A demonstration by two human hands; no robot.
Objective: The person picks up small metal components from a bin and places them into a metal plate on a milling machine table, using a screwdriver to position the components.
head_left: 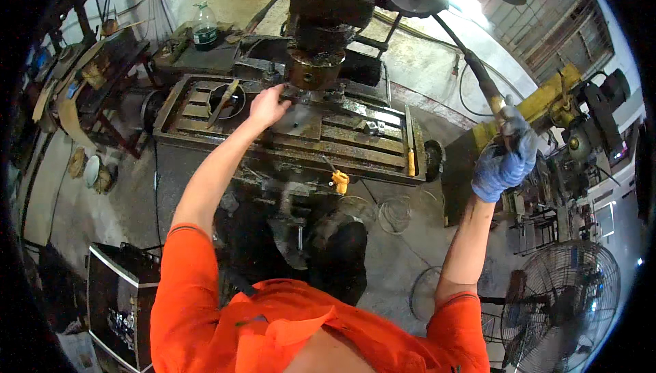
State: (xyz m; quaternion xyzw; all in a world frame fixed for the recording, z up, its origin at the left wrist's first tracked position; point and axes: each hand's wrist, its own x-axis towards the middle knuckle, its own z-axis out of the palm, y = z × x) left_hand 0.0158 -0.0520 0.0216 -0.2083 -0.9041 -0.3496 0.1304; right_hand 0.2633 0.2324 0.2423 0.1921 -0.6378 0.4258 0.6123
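Note:
My bare left hand (268,108) reaches over the milling machine's slotted table (372,154), just left of the spindle head (311,69). Its thumb and forefinger are apart. The other fingers are partly hidden, and whether they touch the dark parts beside the spindle I cannot tell. In a blue-grey knit glove, my right hand (506,161) is wrapped round the lower end of a long lever (484,80) that slants down from the machine's head. A round pan (234,103) with a brush (223,105) across it sits on the table, left of my left hand.
A yellow-handled tool (339,180) hangs at the table's front edge. Another yellow-handled tool (411,161) lies at the table's right end. Behind stands a clear plastic bottle (204,28). A caged fan (560,304) is low on the right, an open-fronted cabinet (119,304) low on the left.

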